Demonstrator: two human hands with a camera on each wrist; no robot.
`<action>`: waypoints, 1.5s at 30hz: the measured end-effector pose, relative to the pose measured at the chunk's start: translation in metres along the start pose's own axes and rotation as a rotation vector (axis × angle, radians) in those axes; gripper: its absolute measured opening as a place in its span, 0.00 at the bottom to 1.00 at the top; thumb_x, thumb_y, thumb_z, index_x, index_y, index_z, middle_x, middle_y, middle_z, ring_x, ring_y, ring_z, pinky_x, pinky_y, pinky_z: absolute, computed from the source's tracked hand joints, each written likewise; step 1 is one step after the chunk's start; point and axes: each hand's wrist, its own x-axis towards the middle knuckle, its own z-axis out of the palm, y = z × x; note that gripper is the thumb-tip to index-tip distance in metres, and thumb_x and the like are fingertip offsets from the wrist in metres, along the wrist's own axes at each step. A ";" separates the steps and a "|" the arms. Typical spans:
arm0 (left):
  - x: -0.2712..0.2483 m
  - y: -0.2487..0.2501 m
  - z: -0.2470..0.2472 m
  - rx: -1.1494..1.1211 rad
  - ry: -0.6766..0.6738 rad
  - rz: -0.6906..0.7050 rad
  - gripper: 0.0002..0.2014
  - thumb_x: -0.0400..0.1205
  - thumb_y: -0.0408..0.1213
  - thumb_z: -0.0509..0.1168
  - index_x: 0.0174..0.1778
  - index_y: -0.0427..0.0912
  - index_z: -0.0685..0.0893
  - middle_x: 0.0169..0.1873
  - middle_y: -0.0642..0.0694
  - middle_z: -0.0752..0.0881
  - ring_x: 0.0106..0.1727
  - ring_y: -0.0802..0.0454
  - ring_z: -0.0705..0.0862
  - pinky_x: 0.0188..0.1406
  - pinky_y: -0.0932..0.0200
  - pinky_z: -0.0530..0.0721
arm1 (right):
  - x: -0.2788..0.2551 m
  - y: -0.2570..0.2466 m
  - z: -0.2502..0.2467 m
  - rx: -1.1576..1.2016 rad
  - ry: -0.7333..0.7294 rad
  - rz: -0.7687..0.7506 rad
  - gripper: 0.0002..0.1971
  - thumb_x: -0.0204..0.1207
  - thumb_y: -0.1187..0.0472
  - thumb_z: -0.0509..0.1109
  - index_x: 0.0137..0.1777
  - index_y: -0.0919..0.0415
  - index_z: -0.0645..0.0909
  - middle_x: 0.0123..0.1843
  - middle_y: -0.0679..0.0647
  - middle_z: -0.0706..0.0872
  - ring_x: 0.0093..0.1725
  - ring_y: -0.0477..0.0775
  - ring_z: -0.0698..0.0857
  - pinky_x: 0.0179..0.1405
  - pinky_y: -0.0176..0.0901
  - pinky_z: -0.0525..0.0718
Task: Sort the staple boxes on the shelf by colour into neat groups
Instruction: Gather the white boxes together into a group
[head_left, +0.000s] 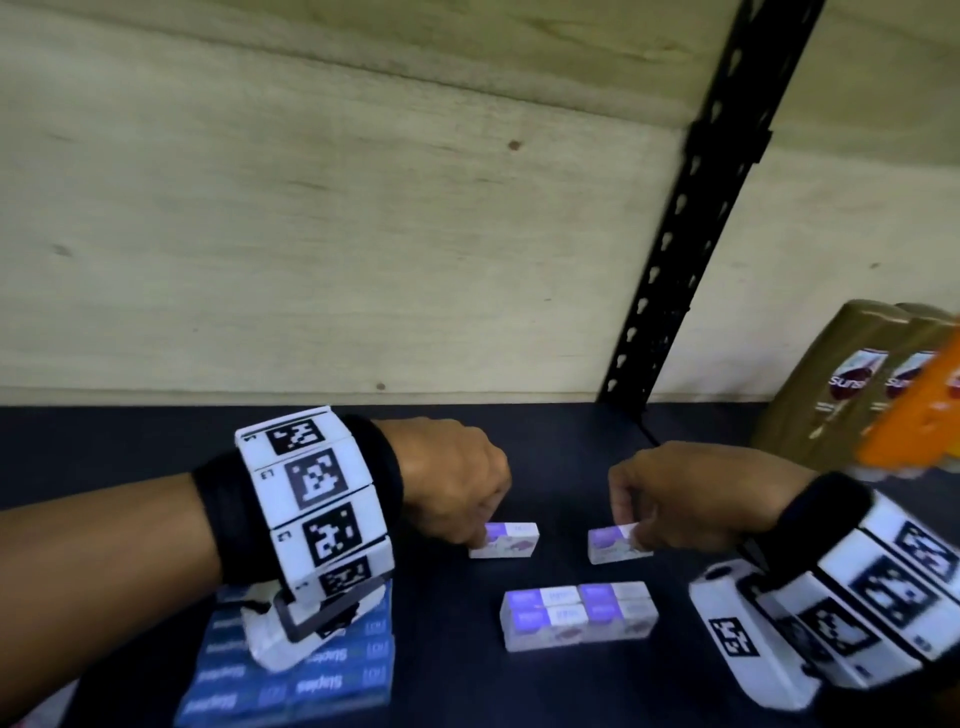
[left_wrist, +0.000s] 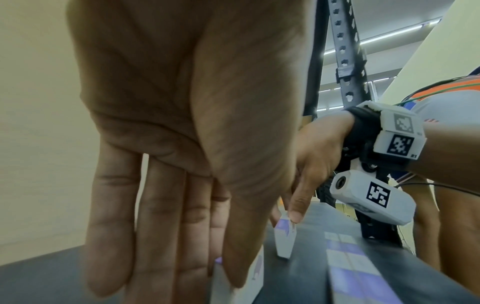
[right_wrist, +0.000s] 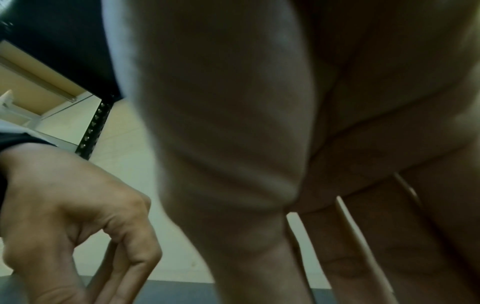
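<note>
On the dark shelf (head_left: 519, 457) two loose purple-and-white staple boxes stand on edge. My left hand (head_left: 480, 519) pinches the left end of one box (head_left: 506, 540); in the left wrist view that box (left_wrist: 255, 267) shows behind my thumb. My right hand (head_left: 631, 525) pinches the right end of the other box (head_left: 613, 543), which the left wrist view shows as a small upright box (left_wrist: 284, 240) under the right fingertips. Nearer me sits a neat block of purple boxes (head_left: 576, 613). A group of blue staple boxes (head_left: 291, 670) lies under my left wrist.
Brown shampoo bottles (head_left: 852, 384) and an orange package (head_left: 914, 415) stand at the back right. A black perforated shelf post (head_left: 670, 249) rises against the plywood back wall (head_left: 311, 234). Bare shelf lies between the purple block and the blue group.
</note>
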 end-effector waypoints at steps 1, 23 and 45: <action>-0.003 0.002 0.002 -0.019 -0.006 0.007 0.08 0.82 0.50 0.68 0.50 0.50 0.85 0.45 0.55 0.87 0.47 0.52 0.85 0.42 0.57 0.81 | -0.004 0.002 0.002 0.005 -0.003 -0.001 0.03 0.77 0.53 0.73 0.48 0.45 0.82 0.48 0.41 0.87 0.48 0.43 0.84 0.50 0.39 0.81; -0.018 0.024 0.008 -0.261 -0.069 0.003 0.06 0.82 0.43 0.66 0.50 0.50 0.87 0.28 0.59 0.87 0.37 0.62 0.87 0.34 0.66 0.76 | -0.024 0.002 0.023 0.170 -0.023 -0.014 0.05 0.79 0.56 0.67 0.45 0.45 0.83 0.40 0.41 0.92 0.34 0.33 0.84 0.45 0.34 0.82; -0.013 0.043 0.011 -0.099 -0.046 -0.007 0.27 0.67 0.72 0.69 0.55 0.59 0.82 0.45 0.55 0.89 0.46 0.54 0.87 0.38 0.59 0.80 | -0.025 -0.008 0.022 0.208 -0.099 -0.082 0.16 0.76 0.46 0.73 0.62 0.35 0.76 0.55 0.34 0.86 0.50 0.35 0.83 0.60 0.39 0.81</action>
